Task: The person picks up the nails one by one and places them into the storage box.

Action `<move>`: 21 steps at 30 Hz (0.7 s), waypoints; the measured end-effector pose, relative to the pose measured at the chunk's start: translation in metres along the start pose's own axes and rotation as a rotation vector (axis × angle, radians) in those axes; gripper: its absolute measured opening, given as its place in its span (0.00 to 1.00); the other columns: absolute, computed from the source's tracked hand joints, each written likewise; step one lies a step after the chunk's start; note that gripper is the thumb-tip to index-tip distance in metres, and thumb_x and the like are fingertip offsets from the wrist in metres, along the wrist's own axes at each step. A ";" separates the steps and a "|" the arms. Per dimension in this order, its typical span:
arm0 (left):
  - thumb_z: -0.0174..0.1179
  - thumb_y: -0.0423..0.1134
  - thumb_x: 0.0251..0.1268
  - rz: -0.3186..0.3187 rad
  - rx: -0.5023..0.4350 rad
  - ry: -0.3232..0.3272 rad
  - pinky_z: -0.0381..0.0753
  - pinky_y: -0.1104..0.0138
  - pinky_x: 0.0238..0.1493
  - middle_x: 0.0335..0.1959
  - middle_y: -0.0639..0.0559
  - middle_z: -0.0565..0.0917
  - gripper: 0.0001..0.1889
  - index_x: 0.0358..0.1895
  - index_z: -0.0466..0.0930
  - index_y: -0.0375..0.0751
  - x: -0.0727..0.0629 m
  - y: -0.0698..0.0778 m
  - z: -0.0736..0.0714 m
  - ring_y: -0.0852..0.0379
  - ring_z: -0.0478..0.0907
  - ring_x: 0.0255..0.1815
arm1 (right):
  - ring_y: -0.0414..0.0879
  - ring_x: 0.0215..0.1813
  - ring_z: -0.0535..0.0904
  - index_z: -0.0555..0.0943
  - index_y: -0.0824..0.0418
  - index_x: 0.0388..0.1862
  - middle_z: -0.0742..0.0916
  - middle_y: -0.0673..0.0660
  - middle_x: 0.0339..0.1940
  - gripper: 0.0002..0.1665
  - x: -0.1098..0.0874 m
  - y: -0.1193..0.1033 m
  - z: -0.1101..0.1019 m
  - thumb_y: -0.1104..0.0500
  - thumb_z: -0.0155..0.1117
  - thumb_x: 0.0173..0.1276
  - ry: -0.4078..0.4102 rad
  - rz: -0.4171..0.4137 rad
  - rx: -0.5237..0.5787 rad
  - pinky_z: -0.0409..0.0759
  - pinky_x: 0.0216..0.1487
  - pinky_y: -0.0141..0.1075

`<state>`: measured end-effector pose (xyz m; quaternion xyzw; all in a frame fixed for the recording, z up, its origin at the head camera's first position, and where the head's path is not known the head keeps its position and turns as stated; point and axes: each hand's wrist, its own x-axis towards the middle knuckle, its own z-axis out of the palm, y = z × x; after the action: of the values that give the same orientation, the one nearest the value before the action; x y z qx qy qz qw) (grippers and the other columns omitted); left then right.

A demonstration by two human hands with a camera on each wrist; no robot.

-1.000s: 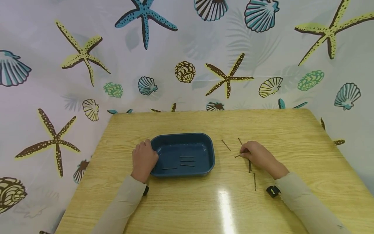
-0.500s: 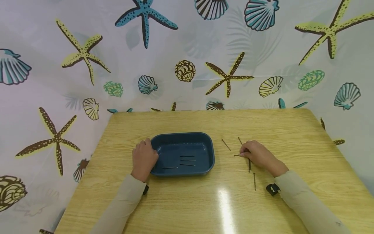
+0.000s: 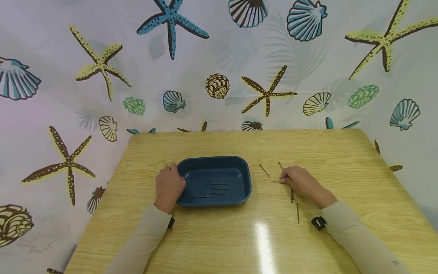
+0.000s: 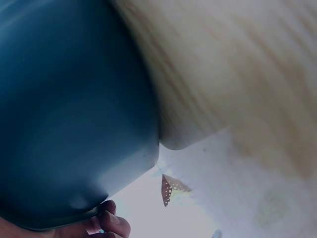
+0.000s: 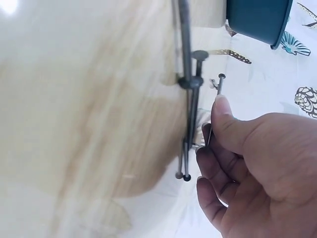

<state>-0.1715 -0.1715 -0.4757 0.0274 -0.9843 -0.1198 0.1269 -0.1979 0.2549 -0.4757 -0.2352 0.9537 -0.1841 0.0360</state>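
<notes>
My left hand [image 3: 169, 188] grips the left end of a dark blue tray [image 3: 198, 180], its fingertips [image 4: 116, 225] showing at the rim in the left wrist view. Several thin nails [image 3: 219, 188] lie on the tray floor. To the right of the tray, my right hand [image 3: 301, 183] pinches a nail [image 5: 221, 85] between thumb and fingers, head pointing out past the thumb. Other dark nails [image 5: 193, 99] lie close beside that hand, some overlapping in the right wrist view. In the head view the hand partly covers some of them.
One nail [image 3: 265, 171] lies between tray and right hand, and another [image 3: 297, 213] nearer the front. The wooden table [image 3: 219, 243] ends at a curtain [image 3: 205, 57] printed with starfish and shells. A black strap [image 3: 319, 223] hangs at the right wrist.
The pinched nail has swung from a slant to nearly level in the right hand, with less of it showing. The left hand and tray have stayed in place.
</notes>
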 end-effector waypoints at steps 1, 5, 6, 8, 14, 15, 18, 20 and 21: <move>0.49 0.31 0.55 -0.002 0.001 -0.003 0.68 0.51 0.30 0.28 0.40 0.72 0.05 0.34 0.71 0.34 0.000 0.000 0.000 0.43 0.68 0.26 | 0.42 0.32 0.74 0.80 0.54 0.30 0.81 0.47 0.28 0.03 0.000 -0.001 -0.001 0.58 0.62 0.63 -0.006 0.010 0.009 0.71 0.37 0.43; 0.48 0.32 0.56 -0.014 0.003 -0.028 0.69 0.50 0.32 0.30 0.40 0.72 0.06 0.36 0.71 0.34 0.001 0.000 0.000 0.42 0.69 0.29 | 0.41 0.31 0.73 0.80 0.55 0.31 0.81 0.48 0.30 0.03 -0.002 -0.005 -0.008 0.60 0.61 0.65 -0.022 0.034 0.035 0.72 0.36 0.41; 0.48 0.32 0.57 -0.021 0.001 -0.042 0.69 0.50 0.33 0.31 0.40 0.72 0.07 0.37 0.71 0.34 0.001 0.000 0.000 0.42 0.69 0.30 | 0.42 0.32 0.73 0.80 0.56 0.32 0.81 0.48 0.30 0.02 -0.003 -0.006 -0.010 0.60 0.61 0.65 -0.023 0.037 0.035 0.72 0.36 0.41; 0.47 0.32 0.58 -0.027 0.000 -0.058 0.69 0.50 0.33 0.32 0.39 0.73 0.07 0.38 0.72 0.34 0.001 -0.001 0.000 0.41 0.70 0.31 | 0.43 0.33 0.75 0.81 0.57 0.34 0.82 0.49 0.32 0.03 -0.003 -0.009 -0.012 0.61 0.60 0.65 -0.017 0.041 0.032 0.73 0.37 0.42; 0.47 0.32 0.59 -0.022 -0.009 -0.068 0.69 0.49 0.35 0.34 0.38 0.74 0.09 0.40 0.72 0.33 0.001 -0.003 0.000 0.41 0.70 0.33 | 0.42 0.34 0.76 0.80 0.60 0.38 0.81 0.50 0.33 0.04 -0.005 -0.020 -0.018 0.63 0.59 0.66 0.014 0.012 0.034 0.75 0.37 0.40; 0.47 0.32 0.59 -0.019 -0.009 -0.065 0.69 0.49 0.35 0.34 0.38 0.74 0.09 0.40 0.72 0.33 0.001 -0.003 0.000 0.41 0.70 0.33 | 0.42 0.34 0.75 0.80 0.60 0.38 0.81 0.50 0.33 0.04 -0.005 -0.023 -0.020 0.63 0.58 0.66 0.022 0.000 0.034 0.75 0.36 0.40; 0.47 0.32 0.58 -0.008 -0.007 -0.052 0.69 0.49 0.35 0.33 0.38 0.74 0.09 0.40 0.73 0.33 0.001 -0.003 0.001 0.41 0.71 0.32 | 0.41 0.32 0.73 0.80 0.61 0.38 0.80 0.50 0.32 0.04 -0.003 -0.032 -0.024 0.64 0.58 0.66 0.047 -0.038 0.037 0.73 0.35 0.38; 0.48 0.32 0.58 -0.003 -0.007 -0.040 0.70 0.49 0.34 0.32 0.38 0.74 0.09 0.39 0.73 0.33 0.001 -0.003 0.001 0.41 0.71 0.31 | 0.41 0.32 0.72 0.80 0.61 0.38 0.79 0.49 0.32 0.04 -0.002 -0.040 -0.027 0.64 0.58 0.66 0.063 -0.054 0.050 0.73 0.35 0.38; 0.48 0.32 0.58 -0.001 -0.007 -0.035 0.70 0.49 0.34 0.31 0.39 0.74 0.09 0.39 0.73 0.33 0.001 -0.003 0.001 0.41 0.71 0.31 | 0.41 0.32 0.71 0.79 0.61 0.38 0.79 0.50 0.32 0.04 -0.001 -0.044 -0.028 0.64 0.58 0.66 0.068 -0.061 0.062 0.72 0.35 0.38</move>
<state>-0.1732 -0.1744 -0.4771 0.0253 -0.9859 -0.1239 0.1098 -0.1824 0.2282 -0.4337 -0.2568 0.9405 -0.2224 0.0052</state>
